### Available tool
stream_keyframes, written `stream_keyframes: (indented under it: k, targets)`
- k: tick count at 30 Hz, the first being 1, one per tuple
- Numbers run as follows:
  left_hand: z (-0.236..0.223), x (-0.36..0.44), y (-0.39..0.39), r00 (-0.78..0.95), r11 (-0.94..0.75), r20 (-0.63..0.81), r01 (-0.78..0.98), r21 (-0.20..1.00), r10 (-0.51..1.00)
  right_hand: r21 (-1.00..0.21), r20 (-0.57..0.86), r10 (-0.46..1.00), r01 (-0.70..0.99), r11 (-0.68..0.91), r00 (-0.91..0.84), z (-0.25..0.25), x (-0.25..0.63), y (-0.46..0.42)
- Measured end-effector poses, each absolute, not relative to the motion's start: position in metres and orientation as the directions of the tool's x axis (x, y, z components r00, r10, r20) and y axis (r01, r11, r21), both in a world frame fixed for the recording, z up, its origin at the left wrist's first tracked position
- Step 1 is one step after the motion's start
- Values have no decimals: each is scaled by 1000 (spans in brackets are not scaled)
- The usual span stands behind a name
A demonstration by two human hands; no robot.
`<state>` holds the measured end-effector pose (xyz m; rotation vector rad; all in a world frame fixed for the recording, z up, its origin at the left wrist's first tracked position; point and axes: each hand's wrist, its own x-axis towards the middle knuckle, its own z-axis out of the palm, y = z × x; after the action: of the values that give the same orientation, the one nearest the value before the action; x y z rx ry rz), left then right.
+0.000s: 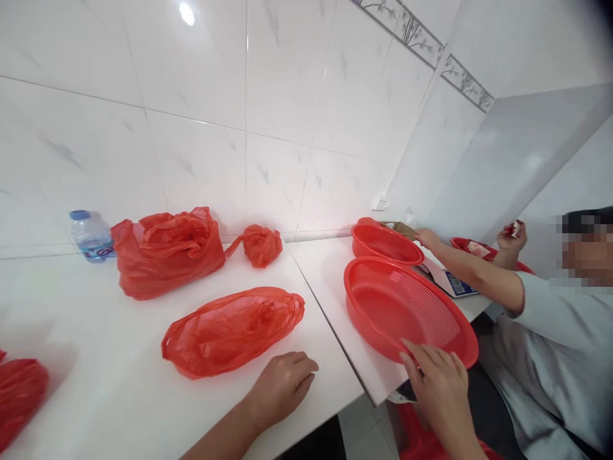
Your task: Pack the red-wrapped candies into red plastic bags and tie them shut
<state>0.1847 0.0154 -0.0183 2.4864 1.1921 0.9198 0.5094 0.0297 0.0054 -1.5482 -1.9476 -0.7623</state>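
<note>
My left hand (282,383) rests on the white table (110,396), fingers loosely curled, holding nothing, just in front of a long red plastic bag (234,329). My right hand (438,380) grips the near rim of a large red perforated basket (407,306) at the table's right edge. A second red basket (385,244) sits behind it.
A bigger red bag (165,252), a small knotted red bag (258,246) and a water bottle (90,236) stand by the tiled wall. Another red bag (19,396) lies at the far left. A person (541,319) sits at right, hands near a scale (453,281).
</note>
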Motion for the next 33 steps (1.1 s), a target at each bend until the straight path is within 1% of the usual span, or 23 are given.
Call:
stream_keyframes:
  k: [2,4,7,10,14,17,21,24,26,29,31,33]
  targets:
    - [-20,196,20,428,-561,364,586,586,827,112,695,687,976,187,-212,5,523,26]
    - [-23,204,23,397,-465,270,561,685,877,124,685,696,976,181,-216,4,534,23]
    - [-25,207,28,377,-335,132,543,770,917,123,687,694,976,180,-215,4,539,22]
    - [-25,206,32,355,-229,41,507,831,934,106,705,675,973,205,-219,13,532,29]
    - [-24,204,33,358,-171,-10,472,865,934,136,714,642,954,266,-281,48,510,57]
    - [-24,202,33,372,-155,-35,468,870,928,174,681,647,934,312,-343,77,487,85]
    - [-26,200,35,388,-120,-73,450,885,919,212,566,695,893,396,-443,101,449,120]
    - [-29,199,40,409,-89,-96,411,907,907,148,438,773,885,442,-459,109,424,148]
    - [-30,199,44,414,-66,-100,368,927,905,69,328,858,916,394,-394,111,416,174]
    - [-31,199,48,416,-37,-102,314,949,903,-20,185,956,972,234,-226,108,415,222]
    - [-31,198,50,428,-12,-121,295,955,896,-37,141,979,987,157,-150,106,418,253]
    - [-31,198,51,445,23,-153,284,958,882,-33,127,987,994,107,-102,105,419,278]
